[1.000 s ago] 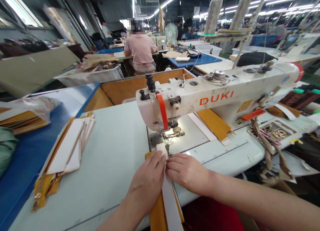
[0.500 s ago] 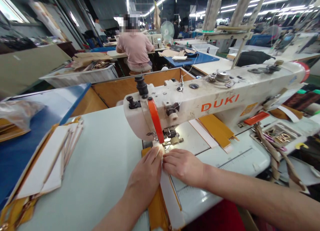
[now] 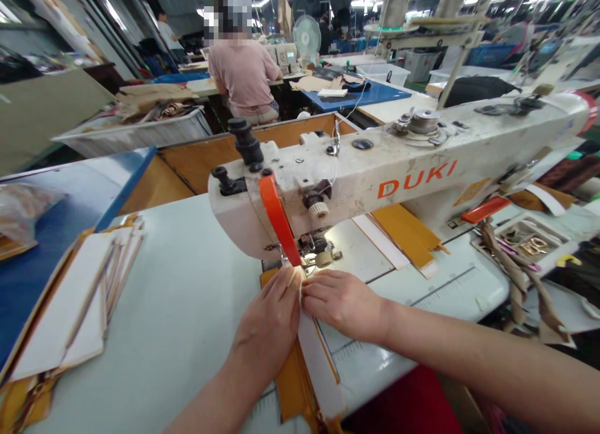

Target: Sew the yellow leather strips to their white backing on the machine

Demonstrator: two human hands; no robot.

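A white sewing machine (image 3: 347,165) with an orange lever stands in front of me, its presser foot (image 3: 309,263) just beyond my fingertips. Under it lies a mustard-yellow bag piece (image 3: 295,384) with a white strip (image 3: 319,365) along its right side, hanging toward me over the table's front edge. My left hand (image 3: 269,321) has its fingers together, pressing and gripping the piece at its left side. From the right, my right hand (image 3: 344,302) pinches the edge of the same piece with curled fingers. Both hands nearly touch; the thumbs are mostly hidden.
A stack of white-backed mustard pieces (image 3: 75,302) lies at the left. More mustard pieces (image 3: 405,234) rest behind the needle area. At the right are a tray of metal fittings (image 3: 529,243) and hanging fabric strips (image 3: 515,284). A person in pink (image 3: 244,77) sits ahead.
The view has shifted slightly, bringing the machine head nearer. Both hands keep hold of the piece and sit a little closer to the presser foot.
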